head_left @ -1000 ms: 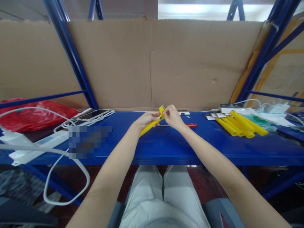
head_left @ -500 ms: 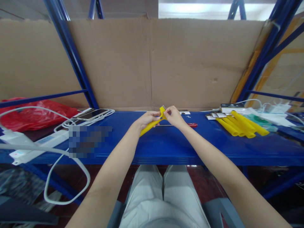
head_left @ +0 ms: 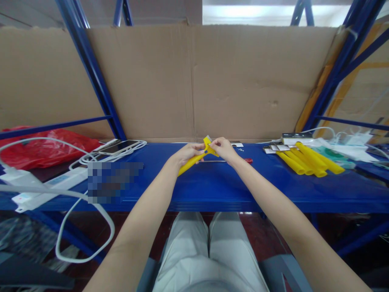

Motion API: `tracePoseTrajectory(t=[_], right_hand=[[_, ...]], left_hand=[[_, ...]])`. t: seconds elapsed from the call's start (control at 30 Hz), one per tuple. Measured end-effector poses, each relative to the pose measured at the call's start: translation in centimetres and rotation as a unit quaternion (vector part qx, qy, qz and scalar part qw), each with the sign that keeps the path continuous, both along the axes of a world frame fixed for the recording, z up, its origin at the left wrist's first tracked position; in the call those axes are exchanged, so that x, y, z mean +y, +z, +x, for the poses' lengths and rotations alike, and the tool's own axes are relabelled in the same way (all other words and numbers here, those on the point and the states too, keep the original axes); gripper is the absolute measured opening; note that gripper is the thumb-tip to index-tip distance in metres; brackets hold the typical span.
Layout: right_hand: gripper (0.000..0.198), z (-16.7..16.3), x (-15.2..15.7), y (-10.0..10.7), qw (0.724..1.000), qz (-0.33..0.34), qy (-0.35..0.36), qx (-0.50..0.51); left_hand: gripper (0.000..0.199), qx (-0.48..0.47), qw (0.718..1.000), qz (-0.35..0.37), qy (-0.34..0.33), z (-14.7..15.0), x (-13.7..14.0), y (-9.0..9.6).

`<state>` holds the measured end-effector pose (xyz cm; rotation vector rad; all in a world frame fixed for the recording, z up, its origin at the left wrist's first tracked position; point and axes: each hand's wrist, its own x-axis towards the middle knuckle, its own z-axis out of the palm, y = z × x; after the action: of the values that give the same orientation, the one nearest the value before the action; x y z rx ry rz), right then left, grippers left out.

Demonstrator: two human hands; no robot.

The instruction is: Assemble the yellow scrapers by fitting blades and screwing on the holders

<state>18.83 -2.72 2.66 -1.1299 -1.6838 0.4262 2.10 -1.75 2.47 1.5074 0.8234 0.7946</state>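
My left hand (head_left: 191, 152) is closed around a yellow tool with a tube-like handle (head_left: 189, 164) and a forked head, tilted with the handle end towards me. A pale flat piece shows at the tip of the head. The fingers of my right hand (head_left: 224, 148) pinch the right side of that head; whether a small part sits between them cannot be made out. Below the hands, on the blue table, lies a screwdriver with a red handle (head_left: 248, 160), partly covered by my right wrist. Small metal bits, perhaps screws (head_left: 240, 149), lie just behind it.
Several yellow tubes (head_left: 313, 160) are piled at the right, beside flat silvery pieces and a box (head_left: 297, 138). At the left are a white power strip (head_left: 54, 188), looped cables, a phone and a red plastic bag (head_left: 54, 146). A cardboard panel (head_left: 194, 81) closes the back.
The yellow tool's head has turned slightly, so its right fork now shows more clearly below my right fingers. Both hands keep their grip and have barely shifted.
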Motion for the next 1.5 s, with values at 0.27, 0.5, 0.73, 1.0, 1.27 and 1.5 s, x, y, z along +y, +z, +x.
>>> tracePoseTrajectory(t=[0.27,0.5,0.73,1.0,1.27,1.5], right_hand=[[0.021,0.0,-0.1,0.0,1.0,0.01,0.0,-0.004],[0.021,0.0,0.1,-0.3,0.998,0.046,-0.017,-0.034],[0.018,0.2,0.8,-0.7,0.993,0.071,-0.065,-0.067],[0.012,0.4,1.2,-1.2,0.992,0.071,-0.063,-0.077],[0.018,1.3,2.3,-1.9,0.999,0.043,0.02,0.01],[0.019,1.7,2.2,-1.9,0.995,0.007,0.094,0.017]], left_hand=[[0.036,0.012,1.0,0.022,0.015,0.2,-0.1,0.0],[0.042,0.044,0.996,0.06,0.04,0.7,-0.1,-0.2],[0.043,0.04,0.995,0.083,0.038,0.9,-0.2,-0.3],[0.043,0.036,0.994,0.092,0.045,0.8,-0.2,-0.4],[0.043,0.049,0.994,0.076,0.057,0.9,-0.4,0.0],[0.043,0.049,0.994,0.08,0.059,1.0,-0.8,0.0]])
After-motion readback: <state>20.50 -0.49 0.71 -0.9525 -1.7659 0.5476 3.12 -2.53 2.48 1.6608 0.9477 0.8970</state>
